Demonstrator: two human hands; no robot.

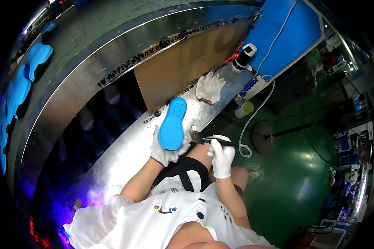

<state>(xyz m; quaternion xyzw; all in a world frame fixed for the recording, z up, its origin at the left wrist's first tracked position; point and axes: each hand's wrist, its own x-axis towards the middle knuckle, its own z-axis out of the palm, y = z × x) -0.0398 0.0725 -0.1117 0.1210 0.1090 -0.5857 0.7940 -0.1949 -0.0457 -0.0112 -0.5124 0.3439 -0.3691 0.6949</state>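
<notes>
My left hand (164,151), in a white glove, holds a bright blue shoe sole (173,123) upright from below, its dotted face turned toward me. Just to its right, my right hand (222,155), also gloved in white, grips a dark-handled brush (210,140). The bristles point left and sit close to the sole's lower right edge. Both hands hover over the front edge of a shiny metal bench (124,149).
A spare white glove (209,87) lies on the bench beside a brown board (183,62). A black-and-white handheld device (243,56), a white cable (257,103) and a yellow-green bottle (245,108) are to the right. More blue soles (23,83) line the far left. A floor fan base (264,137) stands on green floor.
</notes>
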